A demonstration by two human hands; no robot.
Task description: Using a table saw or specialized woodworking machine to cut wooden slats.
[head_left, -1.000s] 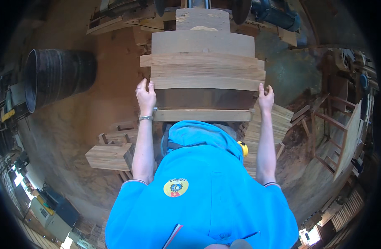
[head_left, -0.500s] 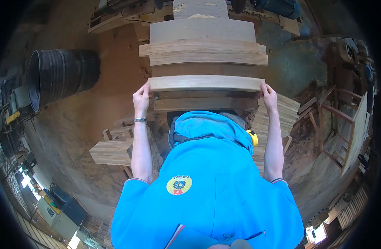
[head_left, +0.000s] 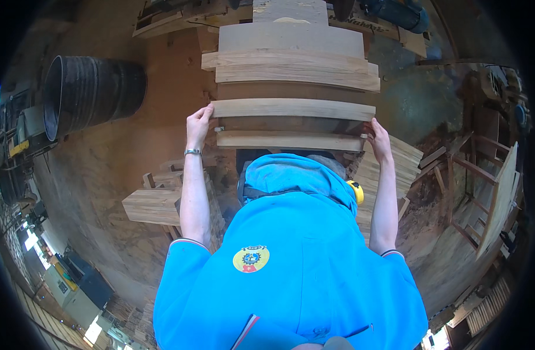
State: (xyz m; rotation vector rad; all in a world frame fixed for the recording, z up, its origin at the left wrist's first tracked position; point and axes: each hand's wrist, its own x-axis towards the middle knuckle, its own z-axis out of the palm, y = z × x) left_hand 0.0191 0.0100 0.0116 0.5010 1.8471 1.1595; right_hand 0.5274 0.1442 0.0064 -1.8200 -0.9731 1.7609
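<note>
A pale, planed wooden board (head_left: 294,108) lies crosswise in front of me. My left hand (head_left: 198,126) pinches its left end, thumb and fingers closed there. At the right end, my right hand (head_left: 379,142) has its thumb and fingers apart. Its fingertips are by the board's lower corner, and the thumb is near the end of a second wooden board (head_left: 291,140) closer to my body. Whether the fingertips still touch the first board is hard to tell. Beyond, several similar boards (head_left: 296,73) are stacked on a flat brownish panel (head_left: 291,36).
A dark metal drum (head_left: 95,96) lies at the left. Stacked wood pieces (head_left: 154,205) stand by my left forearm, and wooden strips (head_left: 391,169) beside my right. A wooden frame (head_left: 480,192) is at far right, a blue motor (head_left: 399,14) at the back.
My right hand has loosened from the board's right end and dropped slightly toward me, its fingers spreading. The left hand keeps its grip. The whole view has shifted a little.
</note>
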